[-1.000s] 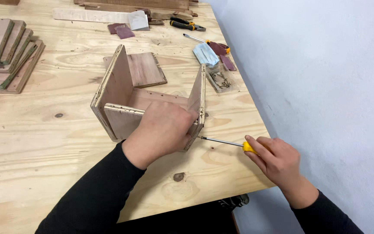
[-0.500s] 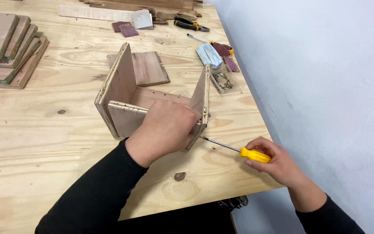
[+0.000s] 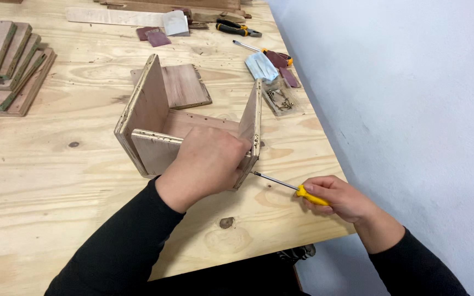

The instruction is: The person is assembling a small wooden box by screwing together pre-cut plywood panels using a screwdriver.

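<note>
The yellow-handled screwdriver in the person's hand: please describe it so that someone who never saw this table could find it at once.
Start at the open wooden box in the middle of the plywood table. At its near right corner, a thin metal shaft runs to a yellow handle gripped by the right hand: that is the screwdriver. Another screwdriver lies untouched at the far edge, beside a blue face mask.

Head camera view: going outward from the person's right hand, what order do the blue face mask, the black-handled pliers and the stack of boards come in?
From the right hand:
1. Blue face mask, beyond the hand, near the wall.
2. Black-handled pliers, farther up the table.
3. Stack of boards, across at the far left.
</note>
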